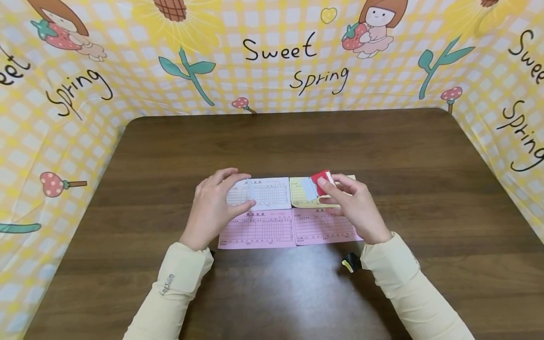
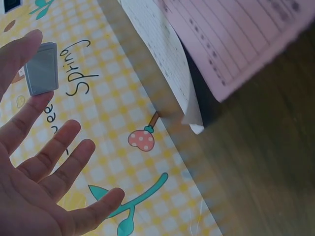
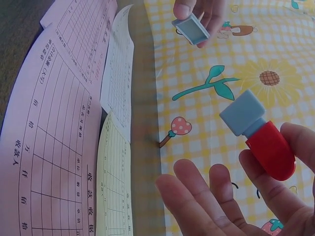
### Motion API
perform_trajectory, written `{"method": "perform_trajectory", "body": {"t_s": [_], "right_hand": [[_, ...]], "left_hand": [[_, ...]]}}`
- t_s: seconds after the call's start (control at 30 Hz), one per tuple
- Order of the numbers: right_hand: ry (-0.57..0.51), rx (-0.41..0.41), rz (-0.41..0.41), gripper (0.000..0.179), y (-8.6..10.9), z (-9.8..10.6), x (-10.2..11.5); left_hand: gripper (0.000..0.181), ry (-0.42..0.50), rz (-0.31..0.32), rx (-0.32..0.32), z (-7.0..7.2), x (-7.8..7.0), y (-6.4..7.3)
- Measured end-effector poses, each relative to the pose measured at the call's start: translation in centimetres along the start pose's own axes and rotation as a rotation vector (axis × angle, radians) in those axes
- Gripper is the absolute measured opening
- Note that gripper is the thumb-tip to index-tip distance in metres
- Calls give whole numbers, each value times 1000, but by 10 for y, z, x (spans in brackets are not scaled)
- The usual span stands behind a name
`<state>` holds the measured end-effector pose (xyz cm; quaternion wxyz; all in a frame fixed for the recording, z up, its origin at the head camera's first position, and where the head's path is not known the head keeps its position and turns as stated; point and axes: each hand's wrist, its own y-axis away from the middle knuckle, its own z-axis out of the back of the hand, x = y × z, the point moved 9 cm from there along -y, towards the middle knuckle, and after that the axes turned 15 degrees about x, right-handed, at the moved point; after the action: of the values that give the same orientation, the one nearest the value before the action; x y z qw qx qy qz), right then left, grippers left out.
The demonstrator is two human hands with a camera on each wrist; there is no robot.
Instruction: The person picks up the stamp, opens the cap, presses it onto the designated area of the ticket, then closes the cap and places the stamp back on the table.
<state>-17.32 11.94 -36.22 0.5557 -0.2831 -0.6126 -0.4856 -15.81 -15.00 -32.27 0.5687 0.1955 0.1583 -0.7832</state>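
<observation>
My right hand (image 1: 348,198) pinches a red-handled stamp (image 3: 270,150) between thumb and fingers. The stamp's pale blue-grey square head (image 3: 242,113) points away from the hand, toward the left. With thumb and forefinger, my left hand (image 1: 212,203) pinches a small, pale rectangular cap (image 2: 42,69) by its edges, apart from the stamp; its other fingers are spread. In the right wrist view this cap (image 3: 191,29) looks like a shallow tray. Beneath the hands lie a white receipt form (image 1: 272,193), a yellow receipt form (image 1: 297,200) and two pink receipt forms (image 1: 259,231), edge to edge.
The brown wooden table (image 1: 272,146) extends around the forms. A yellow checked cloth (image 1: 272,28) with printed flowers and lettering rises along its back and sides. A small black and yellow object (image 1: 350,262) shows beside the right cuff.
</observation>
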Motion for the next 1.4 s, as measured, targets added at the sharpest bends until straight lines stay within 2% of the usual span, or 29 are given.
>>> {"method": "perform_trajectory", "body": {"t_s": [0.23,0.57,0.83,1.4], "right_hand": [[14,1,-8,47,-1,-1,0],[4,1,-5,48,-2,-1,0],[9,5,-13,48,-3,-2,-1],[22,-6,-37,50,1,2,-3]], "left_hand": [[59,-16,2,-9,4,7,5],[56,-45,47,3,11,25,14],[55,-76,55,7,12,29,15],[55,-166,137,64,14,45,22]]}}
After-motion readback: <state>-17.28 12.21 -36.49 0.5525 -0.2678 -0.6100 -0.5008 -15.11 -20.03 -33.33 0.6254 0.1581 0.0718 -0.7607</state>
